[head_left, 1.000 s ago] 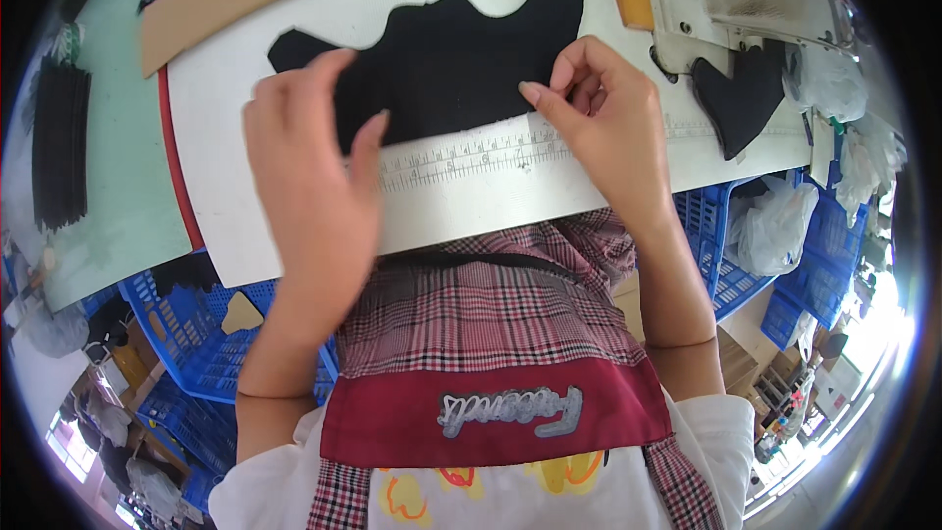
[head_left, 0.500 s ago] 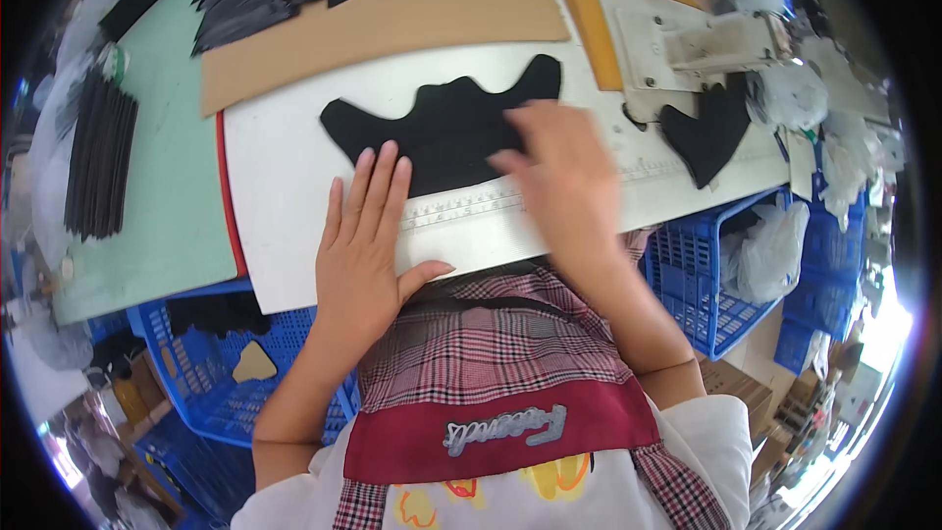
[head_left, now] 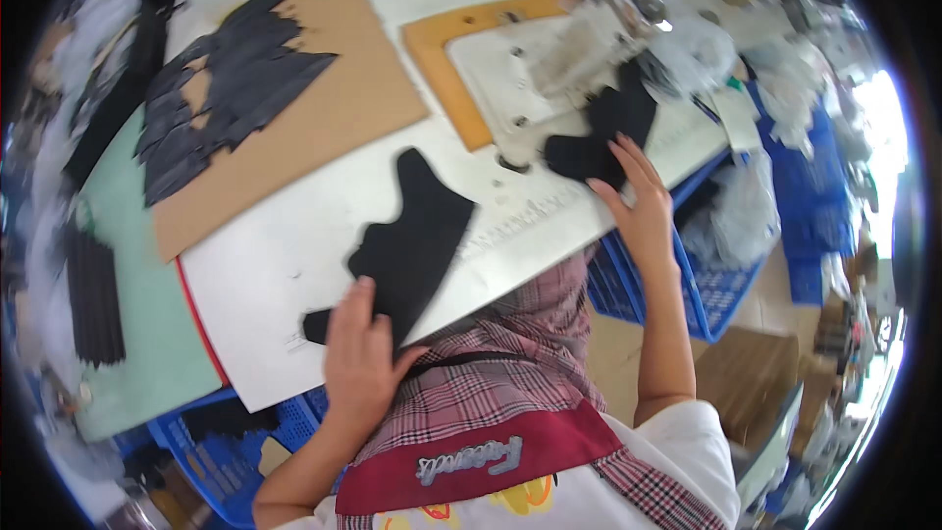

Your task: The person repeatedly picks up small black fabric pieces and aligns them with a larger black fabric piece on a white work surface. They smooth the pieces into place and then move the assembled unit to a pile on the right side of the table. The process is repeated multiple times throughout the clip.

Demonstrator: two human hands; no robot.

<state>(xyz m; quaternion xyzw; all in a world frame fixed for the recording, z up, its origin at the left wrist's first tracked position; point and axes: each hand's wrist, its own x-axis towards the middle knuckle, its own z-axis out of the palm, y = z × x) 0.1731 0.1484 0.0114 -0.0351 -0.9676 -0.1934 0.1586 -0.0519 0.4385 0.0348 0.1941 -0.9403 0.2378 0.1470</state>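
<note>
On the white tabletop (head_left: 255,324), a black cut piece (head_left: 422,231) with a wavy left edge lies aslant, its lower end reaching the near table edge. Left hand (head_left: 360,348): palm down over the lower end of this piece, fingers extended and close together, thumb spread away to the right. Right hand (head_left: 640,201): thumb and fingers spread apart, fingertips at the near side of a second black piece (head_left: 623,113); whether they press on it, cannot tell. Second piece lies to the right, just beside a white machine plate (head_left: 481,83) bordered by an ochre board (head_left: 432,44). Faint ruler marks (head_left: 520,221) run along the table between the two pieces. Farther left, dark grey pieces (head_left: 250,69) overlap on a brown cardboard sheet (head_left: 339,132). Below the right table edge: blue basket (head_left: 708,304).
</note>
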